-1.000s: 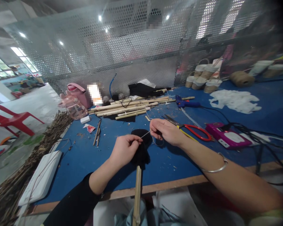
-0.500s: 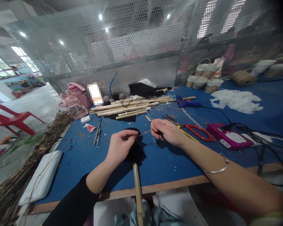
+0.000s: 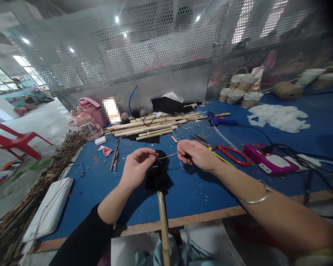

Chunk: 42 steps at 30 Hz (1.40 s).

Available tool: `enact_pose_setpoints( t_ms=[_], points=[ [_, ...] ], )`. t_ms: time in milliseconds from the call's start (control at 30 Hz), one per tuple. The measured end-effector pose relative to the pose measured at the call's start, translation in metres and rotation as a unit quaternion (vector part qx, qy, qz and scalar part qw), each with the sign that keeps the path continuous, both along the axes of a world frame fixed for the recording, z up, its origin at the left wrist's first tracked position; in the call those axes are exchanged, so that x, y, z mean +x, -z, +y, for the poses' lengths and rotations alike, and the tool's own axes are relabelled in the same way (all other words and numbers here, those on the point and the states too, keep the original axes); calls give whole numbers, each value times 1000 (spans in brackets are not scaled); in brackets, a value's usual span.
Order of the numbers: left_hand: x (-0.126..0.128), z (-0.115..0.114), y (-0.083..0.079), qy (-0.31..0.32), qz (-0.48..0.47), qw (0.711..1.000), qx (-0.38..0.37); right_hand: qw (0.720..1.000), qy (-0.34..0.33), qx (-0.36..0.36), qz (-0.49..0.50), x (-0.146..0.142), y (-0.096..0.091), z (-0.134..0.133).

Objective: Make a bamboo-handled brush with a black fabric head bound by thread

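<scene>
My left hand (image 3: 135, 167) pinches one end of a thin string (image 3: 170, 156) between thumb and fingertips. From there the string runs to my right hand (image 3: 197, 155), closed on its other part, with a loose loop hanging below the fingers. A bundle of black cloth (image 3: 158, 177) lies on the blue table under the string. Out of its near side comes a pale wooden stick (image 3: 163, 221), which crosses the table edge toward my lap. Small dark ends stick out by my left fingertips; I cannot tell what they are.
Red-handled scissors (image 3: 233, 155), a blue glue gun (image 3: 220, 120) and a purple box with cables (image 3: 269, 160) are on the right. Wooden sticks (image 3: 152, 127) lie at the back. A white power bank-like block (image 3: 48, 208) and dry twigs (image 3: 52, 162) are at left.
My left hand has moved slightly left and up with the string, showing more of the black cloth beneath. My right hand has barely moved.
</scene>
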State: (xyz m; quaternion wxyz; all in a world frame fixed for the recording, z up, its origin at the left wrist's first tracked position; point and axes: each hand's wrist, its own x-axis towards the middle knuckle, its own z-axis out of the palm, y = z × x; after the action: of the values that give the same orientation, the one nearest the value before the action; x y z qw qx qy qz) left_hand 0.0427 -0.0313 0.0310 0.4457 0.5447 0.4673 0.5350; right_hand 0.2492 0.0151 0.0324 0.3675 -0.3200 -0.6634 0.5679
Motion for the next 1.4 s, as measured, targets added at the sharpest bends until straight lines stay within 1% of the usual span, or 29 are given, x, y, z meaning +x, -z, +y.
enact_pose_setpoints(
  t_ms=[67,133,167,233,300,333,400,433,467,500,533,567,667,700,767,800,867,900,933,967,1000,1067,1100,1133,1167,1233,1267,1300,1400],
  points=[
    [-2,1,0,-20,56,997,48,1000,-3,-2,-2,0,0,0],
    [-6,2,0,-47,154,980,120,1000,-11,-5,-2,0,1,0],
    [-9,2,-1,-56,210,963,159,1000,-15,-7,-2,0,1,0],
    [-16,3,-3,-60,313,919,230,1000,-16,-8,-2,1,2,0],
    [-24,3,-6,-37,401,873,276,1000,-9,-5,-3,0,2,0],
    [-28,3,-7,-17,441,850,287,1000,-6,-3,-3,0,2,0],
    [-36,4,-9,21,509,813,283,1000,5,3,-2,-1,2,0],
    [-41,4,-10,32,535,800,270,1000,16,9,-1,-1,2,0],
    [-45,5,-10,36,555,793,249,999,32,19,-1,-1,2,1],
    [-49,5,-10,33,566,793,224,998,52,32,-6,-1,1,1],
    [-53,5,-10,29,567,800,195,996,73,48,-19,0,0,2],
    [-56,5,-11,27,559,813,163,993,93,64,-38,0,-1,3],
    [-63,4,-11,55,479,875,56,980,139,100,-103,3,-3,7],
    [-63,3,-10,64,431,900,19,975,152,110,-119,4,-3,8],
    [-59,2,-8,71,306,948,-51,968,171,123,-139,4,-1,10],
    [-55,2,-7,73,233,966,-82,967,175,121,-141,3,1,12],
    [-45,3,-4,73,107,984,-124,974,166,88,-126,2,6,13],
    [-39,3,-3,73,68,987,-130,980,155,62,-110,0,9,14],
    [-35,3,-2,67,49,989,-126,985,141,38,-95,-1,12,14],
    [-32,3,-1,53,49,991,-114,988,127,20,-86,-2,15,15],
    [-30,4,0,32,69,993,-96,990,114,9,-83,-2,17,15],
    [-32,6,2,-23,162,985,-51,991,98,1,-91,-3,20,16],
    [-36,7,3,-48,227,972,-31,991,96,-1,-96,-3,21,16],
    [-41,8,4,-65,296,953,-17,990,99,-4,-101,-2,22,17],
    [-46,9,5,-67,361,930,-13,989,104,-7,-104,-1,22,17],
    [-54,10,5,-53,448,892,-27,988,114,-13,-101,0,21,19],
    [-56,10,4,-50,465,883,-33,988,118,-17,-96,0,21,19],
    [-57,9,3,-54,465,883,-33,988,120,-22,-89,1,20,19],
    [-53,5,0,-70,439,896,4,989,118,-39,-80,1,18,18]
  ],
)
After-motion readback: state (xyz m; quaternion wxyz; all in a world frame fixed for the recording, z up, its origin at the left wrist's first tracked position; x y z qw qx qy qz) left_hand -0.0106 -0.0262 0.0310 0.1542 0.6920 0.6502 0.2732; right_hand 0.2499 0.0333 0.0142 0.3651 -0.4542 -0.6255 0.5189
